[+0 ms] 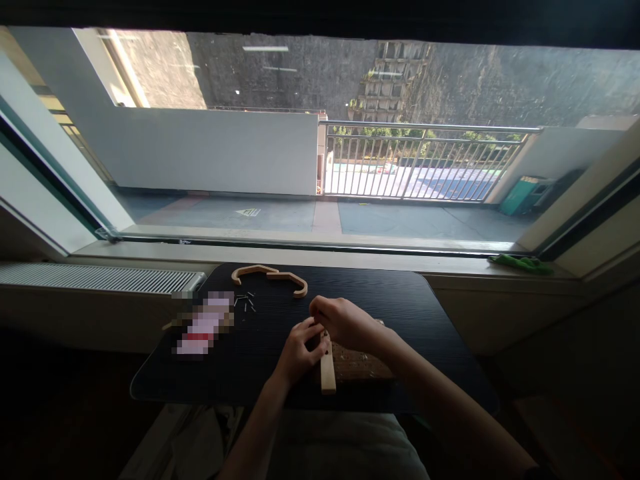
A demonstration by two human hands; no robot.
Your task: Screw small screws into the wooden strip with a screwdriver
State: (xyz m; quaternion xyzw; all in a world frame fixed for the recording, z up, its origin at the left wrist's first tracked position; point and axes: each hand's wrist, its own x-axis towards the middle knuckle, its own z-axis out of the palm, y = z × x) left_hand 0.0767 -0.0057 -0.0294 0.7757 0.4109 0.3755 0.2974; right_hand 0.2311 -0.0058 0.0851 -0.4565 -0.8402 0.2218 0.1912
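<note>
My left hand has its thumb and fingers closed around the upper part of a pale wooden strip. The strip points toward me and has dark holes near its far end. Just above that end, my right hand is bent over with its fingertips pinched together; whatever they hold is hidden. A brown wooden board with small shiny marks on it lies right of the strip, partly under my right forearm. Farther back are two curved wooden pieces, a left one and a right one, their ends meeting.
Several small screws or nails lie scattered on the black table. Left of them is a blurred-out pinkish item. Behind the table run a window sill with a green cloth and a white radiator.
</note>
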